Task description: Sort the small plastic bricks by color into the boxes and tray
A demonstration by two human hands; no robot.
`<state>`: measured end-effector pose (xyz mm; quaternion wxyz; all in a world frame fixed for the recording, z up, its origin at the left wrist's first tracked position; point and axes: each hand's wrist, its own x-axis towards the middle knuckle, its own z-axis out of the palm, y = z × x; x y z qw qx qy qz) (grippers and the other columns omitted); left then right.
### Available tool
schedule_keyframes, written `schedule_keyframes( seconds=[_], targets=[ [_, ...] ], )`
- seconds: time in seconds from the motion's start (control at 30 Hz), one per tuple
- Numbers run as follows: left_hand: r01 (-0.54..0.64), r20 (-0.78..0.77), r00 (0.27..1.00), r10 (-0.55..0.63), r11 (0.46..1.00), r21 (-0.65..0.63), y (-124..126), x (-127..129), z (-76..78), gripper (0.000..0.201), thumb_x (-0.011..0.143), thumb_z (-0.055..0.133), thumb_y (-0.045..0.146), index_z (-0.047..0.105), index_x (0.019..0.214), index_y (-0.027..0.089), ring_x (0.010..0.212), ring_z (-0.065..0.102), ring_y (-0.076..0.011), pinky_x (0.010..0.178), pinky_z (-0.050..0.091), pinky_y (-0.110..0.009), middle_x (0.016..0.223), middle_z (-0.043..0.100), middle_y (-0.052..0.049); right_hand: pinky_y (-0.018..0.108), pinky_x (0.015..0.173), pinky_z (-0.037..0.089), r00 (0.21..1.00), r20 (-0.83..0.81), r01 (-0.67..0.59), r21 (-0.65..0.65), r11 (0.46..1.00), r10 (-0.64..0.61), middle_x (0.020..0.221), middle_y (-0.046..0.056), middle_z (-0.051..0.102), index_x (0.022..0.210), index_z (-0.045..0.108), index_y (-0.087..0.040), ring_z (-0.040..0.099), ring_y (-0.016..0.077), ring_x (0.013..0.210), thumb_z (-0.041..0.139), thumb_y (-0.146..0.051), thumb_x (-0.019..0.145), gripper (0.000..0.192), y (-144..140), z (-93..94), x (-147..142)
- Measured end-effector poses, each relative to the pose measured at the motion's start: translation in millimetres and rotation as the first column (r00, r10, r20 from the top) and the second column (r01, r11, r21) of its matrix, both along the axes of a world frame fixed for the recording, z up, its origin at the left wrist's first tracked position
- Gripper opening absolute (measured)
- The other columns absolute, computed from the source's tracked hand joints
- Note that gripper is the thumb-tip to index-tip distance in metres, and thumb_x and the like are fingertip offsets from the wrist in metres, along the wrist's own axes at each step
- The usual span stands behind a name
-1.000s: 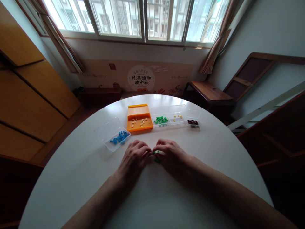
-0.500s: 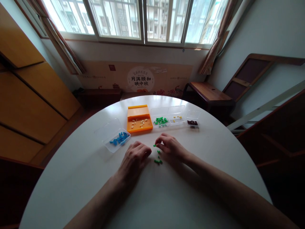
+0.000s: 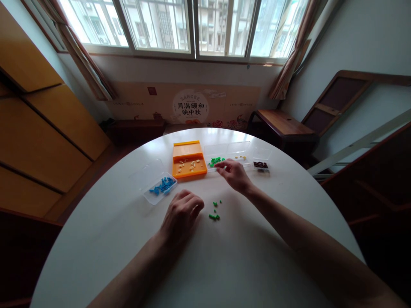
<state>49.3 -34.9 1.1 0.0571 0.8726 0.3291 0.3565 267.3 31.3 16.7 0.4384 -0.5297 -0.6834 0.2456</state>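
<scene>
My right hand (image 3: 236,174) reaches over the front of the clear box of green pieces (image 3: 210,169), thumb and fingers drawn together at its edge. Whether anything sits in that pinch is too small to tell. Left of the middle, my left hand (image 3: 183,210) rests on the table with curled fingers closed; what they hold, if anything, is hidden. Between the hands and a little nearer to me lie several small green building pieces (image 3: 214,217), some of them joined in a short row.
An orange case (image 3: 189,174) with cream pieces stands at the back. To its left is a clear box of blue pieces (image 3: 163,185). Yellow pieces (image 3: 240,158) and a small box of dark brown pieces (image 3: 260,165) are at the right, all on the round white table (image 3: 128,239).
My right hand has moved forward and right, from beside the loose green pieces to the green box. A small green piece now shows where that hand was. My left hand stays put.
</scene>
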Motion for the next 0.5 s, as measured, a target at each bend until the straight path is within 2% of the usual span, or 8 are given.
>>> schedule_keyframes(
  seconds=[0.1, 0.17, 0.33, 0.5],
  targets=[
    [-0.016, 0.083, 0.997, 0.008, 0.996, 0.091, 1.3, 0.3, -0.1, 0.012, 0.084, 0.061, 0.01, 0.057, 0.077, 0.019, 0.074, 0.054, -0.0152, 0.072, 0.045, -0.029, 0.073, 0.065, 0.0, 0.025, 0.061, 0.044, 0.966, -0.047, -0.255, -0.052, 0.966, 0.252, 0.08, 0.004, 0.064, 0.091, 0.075, -0.017, 0.052, 0.0108, 0.061, 0.06, -0.025, 0.083, 0.019, -30.5, -7.6, -10.7],
    [-0.03, 0.125, 0.992, 0.014, 0.991, 0.134, 1.9, 0.4, 0.4, 0.012, 0.083, 0.063, 0.011, 0.057, 0.077, 0.019, 0.073, 0.055, -0.0147, 0.07, 0.046, -0.027, 0.074, 0.066, 0.0, 0.025, 0.063, 0.045, 0.933, -0.089, -0.356, -0.07, 0.932, 0.349, 0.082, 0.004, 0.064, 0.093, 0.075, -0.016, 0.054, 0.0109, 0.063, 0.059, -0.024, 0.084, 0.021, -44.8, -11.6, -16.4],
    [-0.02, 0.158, 0.987, -0.008, 0.984, 0.179, 1.5, 0.5, 2.9, 0.012, 0.082, 0.065, 0.011, 0.058, 0.078, 0.019, 0.072, 0.055, -0.0132, 0.068, 0.047, -0.025, 0.073, 0.065, 0.001, 0.024, 0.065, 0.046, 0.893, -0.136, -0.442, -0.09, 0.892, 0.429, 0.082, 0.005, 0.065, 0.092, 0.076, -0.015, 0.06, 0.0127, 0.068, 0.058, -0.02, 0.083, 0.021, -55.9, -10.1, -23.3],
    [-0.008, 0.15, 0.988, -0.023, 0.979, 0.204, -0.8, 0.2, 6.8, 0.013, 0.083, 0.064, 0.01, 0.056, 0.077, 0.019, 0.071, 0.054, -0.0125, 0.067, 0.046, -0.024, 0.073, 0.064, 0.001, 0.023, 0.063, 0.046, 0.895, -0.131, -0.44, -0.101, 0.892, 0.427, 0.082, 0.005, 0.065, 0.088, 0.076, -0.016, 0.06, 0.0124, 0.068, 0.058, -0.017, 0.082, 0.019, -59.7, -5.6, -25.8]
  ],
)
